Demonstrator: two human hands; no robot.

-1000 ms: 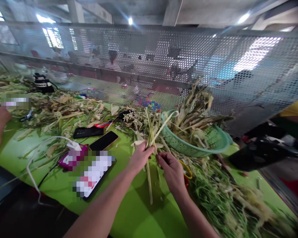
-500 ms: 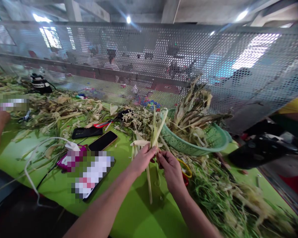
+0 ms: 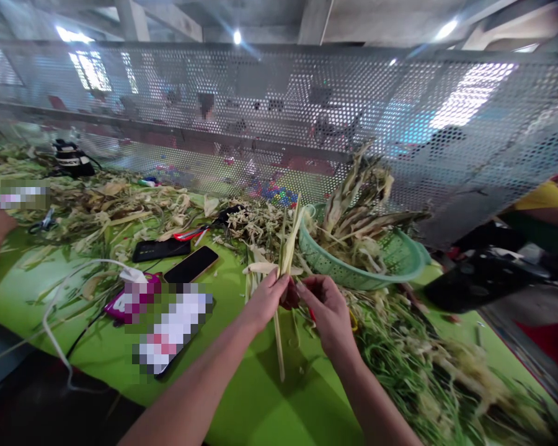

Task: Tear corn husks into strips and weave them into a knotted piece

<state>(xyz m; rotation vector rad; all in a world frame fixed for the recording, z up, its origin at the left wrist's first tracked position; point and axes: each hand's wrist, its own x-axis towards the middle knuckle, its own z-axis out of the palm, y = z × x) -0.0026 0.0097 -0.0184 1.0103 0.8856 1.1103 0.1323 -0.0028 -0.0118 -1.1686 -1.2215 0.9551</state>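
Peeling a long stalk over the green table

I see my left hand (image 3: 266,296) pinched around an upright pale stalk (image 3: 284,266), just near of the green basket (image 3: 402,265). My right hand (image 3: 328,305) closes fingertips on its right side. To strip cleanly, I judge the left should grip firmly while the right pulls one thin outer layer.

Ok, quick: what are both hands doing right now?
Left hand: closed on the pale green stalk.
Right hand: fingers pinching at the same stalk.
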